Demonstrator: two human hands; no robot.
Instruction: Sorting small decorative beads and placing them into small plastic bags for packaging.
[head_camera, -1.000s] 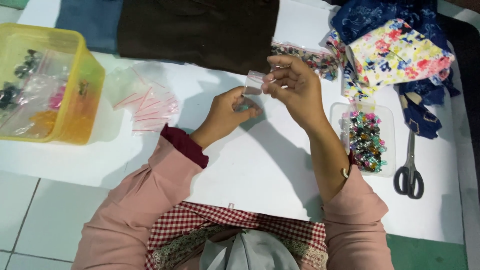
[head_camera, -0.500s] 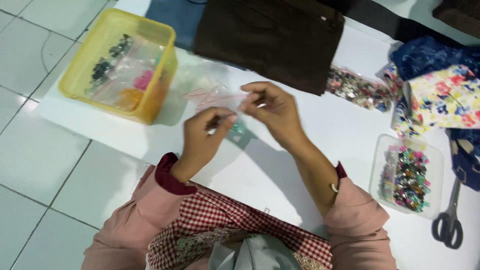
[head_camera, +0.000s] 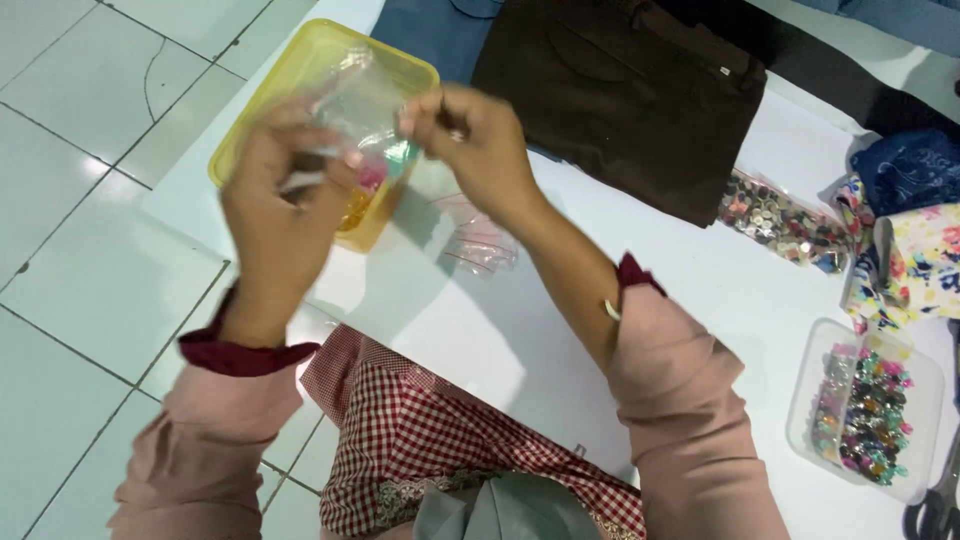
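Hands: left (head_camera: 280, 190) and right (head_camera: 480, 145) pinch clear bag (head_camera: 365, 125) | over yellow tub (head_camera: 260, 110)

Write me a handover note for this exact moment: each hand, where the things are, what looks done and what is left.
Left hand: raised over the yellow plastic tub, pinching one side of a small clear plastic bag.
Right hand: pinching the bag's other side; the motion blurs the grip.
Things: spare clear bags lie on the white table; a clear tray of colourful beads sits far right, a bag of buttons beside the brown cloth.
Done: the tub already holds some filled bags.
Left: this bag is not in the tub yet; its contents are too blurred to judge.
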